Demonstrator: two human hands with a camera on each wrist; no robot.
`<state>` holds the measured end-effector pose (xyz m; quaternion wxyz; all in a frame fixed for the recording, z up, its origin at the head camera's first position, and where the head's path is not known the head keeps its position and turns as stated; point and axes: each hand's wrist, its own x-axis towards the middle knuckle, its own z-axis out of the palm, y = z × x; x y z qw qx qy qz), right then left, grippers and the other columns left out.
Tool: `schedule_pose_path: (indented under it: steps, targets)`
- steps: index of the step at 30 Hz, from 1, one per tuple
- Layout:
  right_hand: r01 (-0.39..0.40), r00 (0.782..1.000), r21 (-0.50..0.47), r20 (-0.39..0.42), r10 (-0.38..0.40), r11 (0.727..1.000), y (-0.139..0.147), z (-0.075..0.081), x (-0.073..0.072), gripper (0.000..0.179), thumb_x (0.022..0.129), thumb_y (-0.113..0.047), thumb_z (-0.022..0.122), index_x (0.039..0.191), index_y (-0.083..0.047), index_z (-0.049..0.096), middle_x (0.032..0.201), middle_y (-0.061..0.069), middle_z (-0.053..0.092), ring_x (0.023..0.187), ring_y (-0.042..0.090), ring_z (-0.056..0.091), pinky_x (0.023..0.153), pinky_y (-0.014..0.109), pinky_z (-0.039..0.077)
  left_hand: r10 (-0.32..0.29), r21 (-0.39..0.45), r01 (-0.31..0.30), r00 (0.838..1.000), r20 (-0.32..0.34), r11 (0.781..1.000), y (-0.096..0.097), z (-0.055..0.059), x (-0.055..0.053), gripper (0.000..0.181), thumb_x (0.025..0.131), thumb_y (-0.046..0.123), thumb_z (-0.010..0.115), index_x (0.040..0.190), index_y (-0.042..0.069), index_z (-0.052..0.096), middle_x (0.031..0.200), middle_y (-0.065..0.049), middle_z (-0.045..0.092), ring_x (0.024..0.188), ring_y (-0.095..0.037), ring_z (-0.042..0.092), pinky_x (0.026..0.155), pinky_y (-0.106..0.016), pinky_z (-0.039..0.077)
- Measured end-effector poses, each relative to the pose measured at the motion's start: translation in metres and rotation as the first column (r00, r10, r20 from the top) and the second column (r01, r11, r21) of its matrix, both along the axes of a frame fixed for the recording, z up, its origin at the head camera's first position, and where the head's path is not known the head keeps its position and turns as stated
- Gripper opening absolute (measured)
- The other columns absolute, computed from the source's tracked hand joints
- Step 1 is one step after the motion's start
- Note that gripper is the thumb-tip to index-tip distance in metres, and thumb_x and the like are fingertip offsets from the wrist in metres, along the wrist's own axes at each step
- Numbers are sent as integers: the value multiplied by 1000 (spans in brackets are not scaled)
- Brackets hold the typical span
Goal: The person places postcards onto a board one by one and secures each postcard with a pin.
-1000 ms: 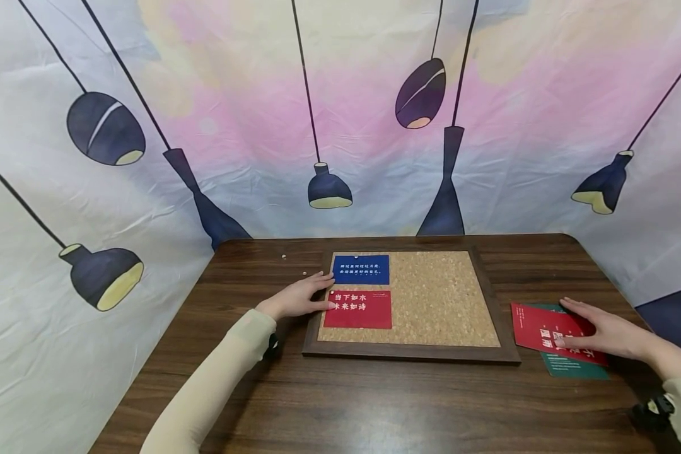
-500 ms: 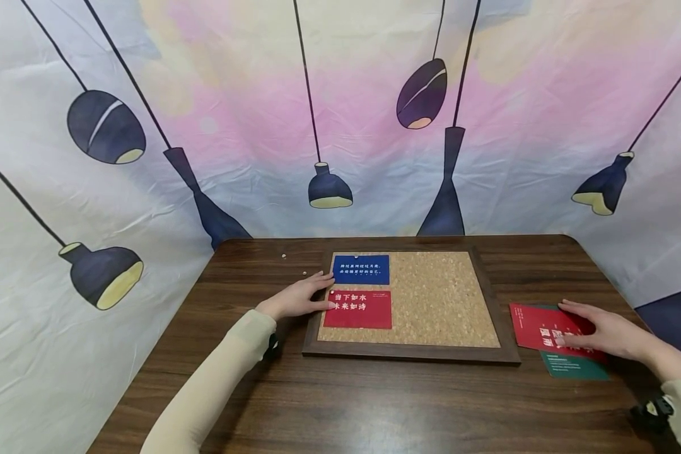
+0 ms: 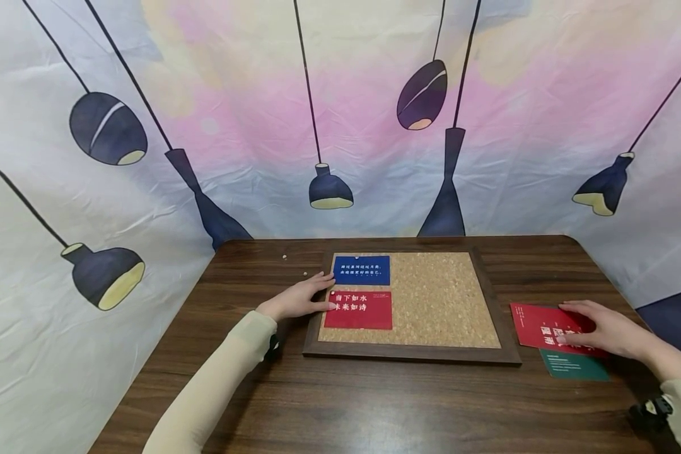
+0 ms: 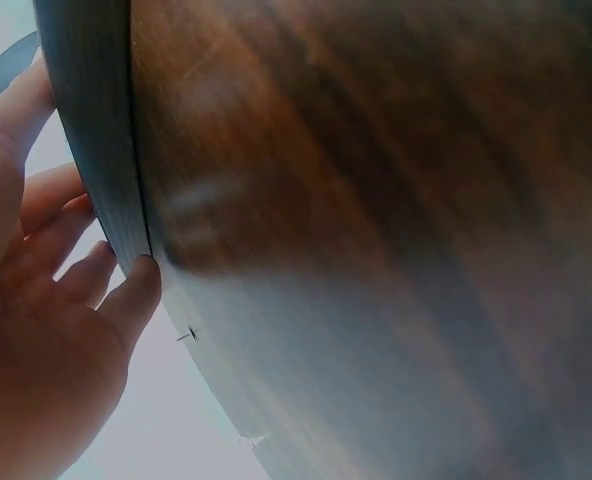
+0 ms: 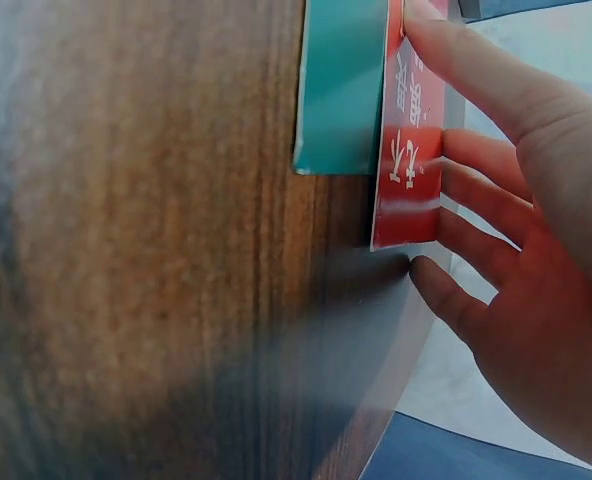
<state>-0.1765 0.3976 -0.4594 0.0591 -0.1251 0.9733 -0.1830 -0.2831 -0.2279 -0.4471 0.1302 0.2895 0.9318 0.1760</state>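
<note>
Red card overlaps a green card on the table beneath my right hand, fingers loosely spread; my left hand (fingers relaxed too, on my feed) rests on the corkboard at its left side.

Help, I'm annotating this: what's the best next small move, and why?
Probably lift the off-board red card clear of the green card: the right hand rests on it, it partly covers the green one, and the right side of the cork board bears no card.

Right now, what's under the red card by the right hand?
A green card: its printed near part shows. The red card hides the rest and anything else beneath.
</note>
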Motion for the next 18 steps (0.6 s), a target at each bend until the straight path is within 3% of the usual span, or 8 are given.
schedule_pose_path:
  steps: [9,18]
  targets:
    - [17,1000,1,-2,-17,1000,-1,2,-3,77,80,-40,84,129,12,55,125,37,51,106,49,53,83,64,49,37,16,-37,998,45,999,2,2,1,77,95,49,67,155,8,40,165,-5,27,154,-27,15,119,-51,25]
    - [36,998,-60,-46,-39,998,-4,1,-2,73,76,-35,88,122,12,57,124,33,42,108,49,45,85,64,48,57,-4,-57,996,72,998,4,5,0,78,95,49,67,156,10,39,165,-3,25,154,-24,12,120,-50,24]
